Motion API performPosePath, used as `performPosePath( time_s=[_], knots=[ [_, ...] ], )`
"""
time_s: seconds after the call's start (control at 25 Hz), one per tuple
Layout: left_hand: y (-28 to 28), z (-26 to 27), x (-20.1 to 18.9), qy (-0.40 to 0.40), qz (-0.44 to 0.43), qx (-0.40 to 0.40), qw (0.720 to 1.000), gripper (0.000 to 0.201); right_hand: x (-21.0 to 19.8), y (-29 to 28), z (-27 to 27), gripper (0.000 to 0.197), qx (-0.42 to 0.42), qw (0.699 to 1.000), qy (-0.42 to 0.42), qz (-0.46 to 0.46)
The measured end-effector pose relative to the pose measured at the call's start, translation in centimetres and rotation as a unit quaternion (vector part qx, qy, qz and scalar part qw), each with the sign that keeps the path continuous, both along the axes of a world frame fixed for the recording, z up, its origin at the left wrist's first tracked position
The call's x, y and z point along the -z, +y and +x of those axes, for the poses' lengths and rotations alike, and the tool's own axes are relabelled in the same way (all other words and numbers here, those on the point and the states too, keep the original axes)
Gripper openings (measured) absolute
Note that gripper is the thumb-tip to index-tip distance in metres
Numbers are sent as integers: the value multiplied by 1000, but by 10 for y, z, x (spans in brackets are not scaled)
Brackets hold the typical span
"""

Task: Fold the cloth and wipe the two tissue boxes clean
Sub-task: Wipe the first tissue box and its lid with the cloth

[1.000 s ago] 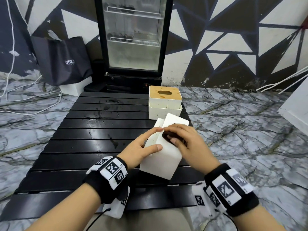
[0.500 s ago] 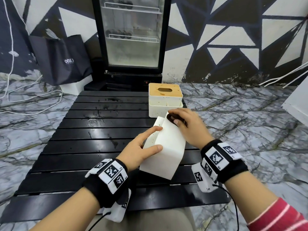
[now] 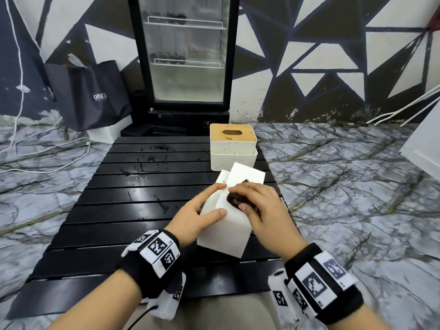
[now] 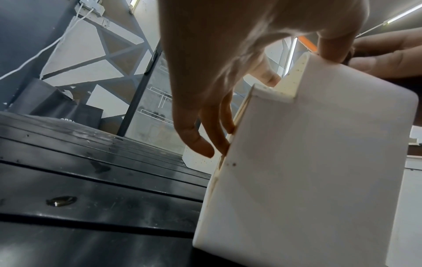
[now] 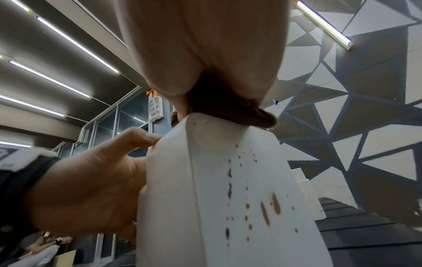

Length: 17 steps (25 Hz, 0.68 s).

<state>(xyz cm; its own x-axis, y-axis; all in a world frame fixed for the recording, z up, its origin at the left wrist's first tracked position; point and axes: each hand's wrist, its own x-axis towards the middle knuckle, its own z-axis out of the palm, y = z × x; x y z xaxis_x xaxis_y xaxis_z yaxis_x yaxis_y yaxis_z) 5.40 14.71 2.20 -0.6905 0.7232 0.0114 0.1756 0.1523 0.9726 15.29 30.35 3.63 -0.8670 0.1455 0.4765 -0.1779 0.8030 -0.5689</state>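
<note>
Box (image 3: 223,234) on surface (image 3: 119,210), left grip (image 3: 192,217) clasping it, right grip (image 3: 264,210) clutching cloth (image 3: 233,199) atop, stains (image 5: 265,211) visible only from right wrist

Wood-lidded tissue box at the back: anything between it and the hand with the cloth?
Only the white box under the cloth. Tipped and held by the left hand, it lies directly before the wood-lidded box, with its far end close to it. Above it, nothing visible blocks the right hand.
</note>
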Motion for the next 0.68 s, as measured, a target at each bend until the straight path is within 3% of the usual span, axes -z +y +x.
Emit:
performPosePath(
  time_s=[0.12,0.24,0.36,0.52,0.68],
  knots=[
    [0,4,-8,24,-26,-12,999,52,-4,2,1,35,-13,998,-1,-59],
    [5,7,-21,125,-113,-38,985,48,-8,12,5,34,15,985,52,-162],
    [19,18,-29,229,-201,-27,952,70,-6,23,8,38,65,962,80,-252],
    [40,26,-30,234,-286,-6,929,93,5,28,6,37,111,937,81,-320],
    [35,18,-29,214,-242,-40,945,97,17,21,0,39,127,922,75,-358]
  ],
)
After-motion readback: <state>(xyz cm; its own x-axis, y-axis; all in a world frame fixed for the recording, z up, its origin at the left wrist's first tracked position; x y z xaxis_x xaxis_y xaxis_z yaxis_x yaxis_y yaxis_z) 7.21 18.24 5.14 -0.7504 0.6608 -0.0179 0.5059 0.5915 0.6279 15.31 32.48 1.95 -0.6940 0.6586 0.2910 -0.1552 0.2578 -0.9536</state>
